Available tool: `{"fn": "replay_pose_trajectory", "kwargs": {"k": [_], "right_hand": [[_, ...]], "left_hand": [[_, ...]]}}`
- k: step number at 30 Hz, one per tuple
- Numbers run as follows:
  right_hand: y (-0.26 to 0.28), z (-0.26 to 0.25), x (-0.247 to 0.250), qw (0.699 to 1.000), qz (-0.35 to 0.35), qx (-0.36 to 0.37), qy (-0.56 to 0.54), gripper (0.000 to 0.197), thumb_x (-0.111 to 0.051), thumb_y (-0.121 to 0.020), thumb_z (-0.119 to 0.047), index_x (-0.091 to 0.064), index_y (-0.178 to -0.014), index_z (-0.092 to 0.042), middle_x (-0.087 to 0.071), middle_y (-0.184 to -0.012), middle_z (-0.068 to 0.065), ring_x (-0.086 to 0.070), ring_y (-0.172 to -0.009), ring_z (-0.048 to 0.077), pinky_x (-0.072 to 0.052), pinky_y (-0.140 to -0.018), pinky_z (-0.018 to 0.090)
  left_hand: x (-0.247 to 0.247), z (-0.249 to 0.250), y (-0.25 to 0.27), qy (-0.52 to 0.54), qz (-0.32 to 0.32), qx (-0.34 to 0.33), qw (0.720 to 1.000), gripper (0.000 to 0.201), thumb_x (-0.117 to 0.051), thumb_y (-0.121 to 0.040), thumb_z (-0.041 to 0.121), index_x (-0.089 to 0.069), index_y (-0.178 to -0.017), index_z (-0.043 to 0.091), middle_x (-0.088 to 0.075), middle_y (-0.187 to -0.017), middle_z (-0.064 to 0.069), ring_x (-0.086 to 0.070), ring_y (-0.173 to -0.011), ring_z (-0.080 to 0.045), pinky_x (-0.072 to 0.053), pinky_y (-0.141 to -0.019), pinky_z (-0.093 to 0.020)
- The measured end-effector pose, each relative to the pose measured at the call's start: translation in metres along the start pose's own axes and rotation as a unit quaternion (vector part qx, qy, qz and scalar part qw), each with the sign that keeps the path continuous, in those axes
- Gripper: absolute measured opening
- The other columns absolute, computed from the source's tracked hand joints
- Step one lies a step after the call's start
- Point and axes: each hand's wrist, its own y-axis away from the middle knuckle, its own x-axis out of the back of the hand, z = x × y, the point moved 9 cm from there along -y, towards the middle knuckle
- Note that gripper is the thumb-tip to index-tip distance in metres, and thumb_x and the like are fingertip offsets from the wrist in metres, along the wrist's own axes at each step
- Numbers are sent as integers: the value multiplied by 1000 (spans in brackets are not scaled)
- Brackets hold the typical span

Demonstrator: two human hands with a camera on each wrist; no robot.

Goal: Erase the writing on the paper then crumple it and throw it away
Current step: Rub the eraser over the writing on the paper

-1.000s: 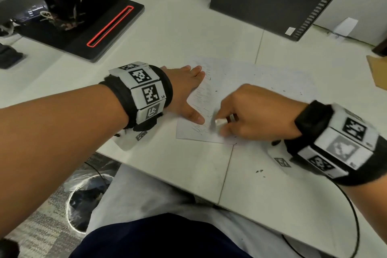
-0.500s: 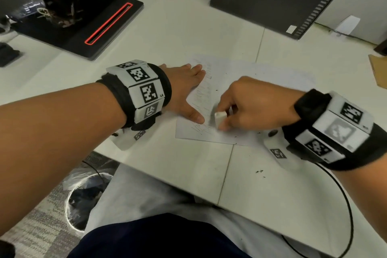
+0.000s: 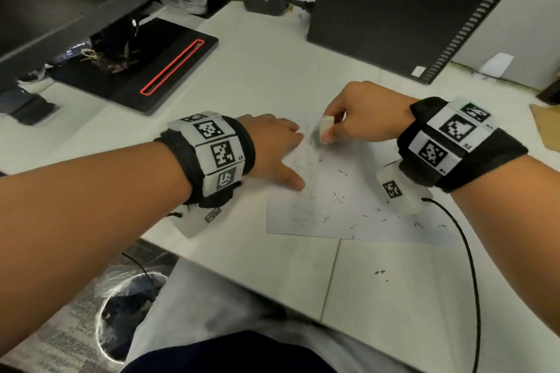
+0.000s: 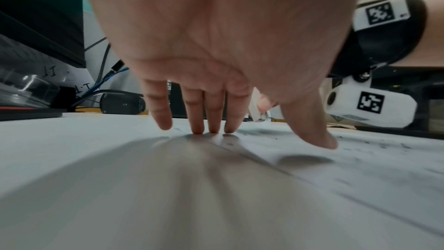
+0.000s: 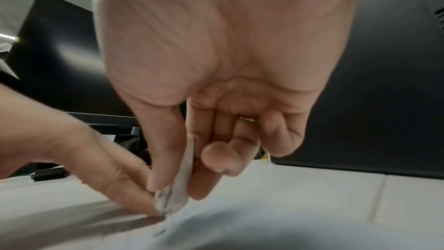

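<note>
A white sheet of paper (image 3: 339,203) with faint pencil writing and dark eraser crumbs lies on the white desk (image 3: 257,79). My left hand (image 3: 272,151) presses flat on the paper's left edge, fingers straight (image 4: 211,121) and thumb spread. My right hand (image 3: 357,121) pinches a white eraser (image 3: 325,129) between thumb and fingers, its grey-smudged tip (image 5: 171,201) down on the far left part of the paper (image 5: 264,231), just beside the left hand's fingertips.
A black computer tower (image 3: 424,9) stands at the back right. A black monitor base with a red stripe (image 3: 169,66) sits at the back left. A lined waste bin (image 3: 127,309) stands on the floor below the desk's front edge. A black cable (image 3: 472,266) trails from the right wrist.
My right hand has carried the eraser from the paper's near part up to its far left part, leaving crumbs behind. The left hand has stayed in place on the paper.
</note>
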Motion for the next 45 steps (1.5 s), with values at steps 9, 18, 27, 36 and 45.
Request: {"fn": "replay_pose_trajectory", "kwargs": {"k": [9,18,27,36,45], "right_hand": [[-26,-8,10,999,23,13,19,22,-74,-90,-38,-80,-97,-19,-76,-93,1,-68,-88,22,-59,-83,40],[-57,-13,1,999,-19,23,21,8,-76,-89,-29,-79,-91,-23,-76,-92,-5,-66,-86,13,-51,-72,24],[-33,-20,-14,996,-38,59,61,23,-71,-91,-33,-79,-96,-12,-77,-87,6,-71,-82,23,-61,-79,44],[-54,-22,3,998,-21,46,43,19,-76,-89,-35,-82,-99,-20,-79,-92,-1,-70,-88,15,-57,-78,28],[-28,-28,-18,993,-76,74,45,20,-75,-90,-36,-81,-102,-22,-78,-83,-2,-70,-80,13,-60,-79,33]], "left_hand": [[2,-27,-20,7,-19,32,999,116,-49,-73,83,-3,-155,15,2,-164,3,-12,-149,-18,-24,-118,-43],[-9,-28,-20,29,-35,16,999,117,-46,-77,81,12,-154,15,16,-162,3,6,-150,-13,-11,-121,-46],[-10,-31,-22,21,-41,25,999,118,-43,-74,85,13,-154,20,18,-161,7,6,-149,-10,-10,-120,-50],[-10,-30,-22,41,-39,23,998,118,-46,-74,82,13,-154,19,17,-162,5,8,-149,-13,-9,-120,-52],[-11,-30,-23,39,-44,27,998,118,-47,-75,82,13,-155,20,17,-161,6,8,-149,-12,-7,-118,-51]]}}
